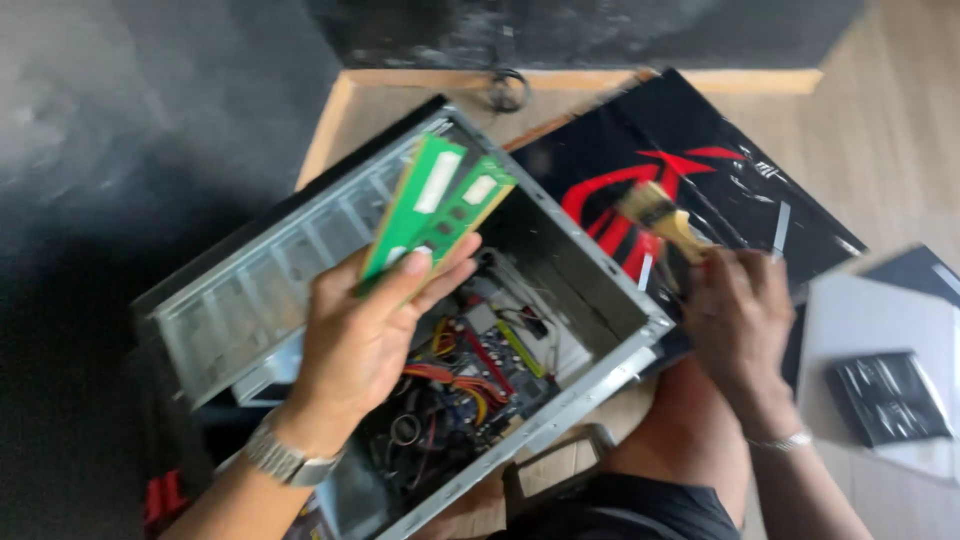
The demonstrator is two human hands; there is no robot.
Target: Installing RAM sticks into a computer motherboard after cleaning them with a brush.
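My left hand [365,335] holds two green memory sticks [440,205] fanned out above an open grey computer case [300,260]. Inside the case lie a circuit board and a tangle of red, yellow and black wires [465,375]. My right hand [738,320] grips a small paintbrush [662,215] with a pale wooden handle, its bristles pointing up and left, just right of the case's rim. A metal watch sits on my left wrist and a thin bracelet on my right.
A black side panel with a red design [690,180] lies to the right of the case on a wooden board [330,125]. A white surface with a black plastic bag [885,395] is at the right. Dark floor fills the left.
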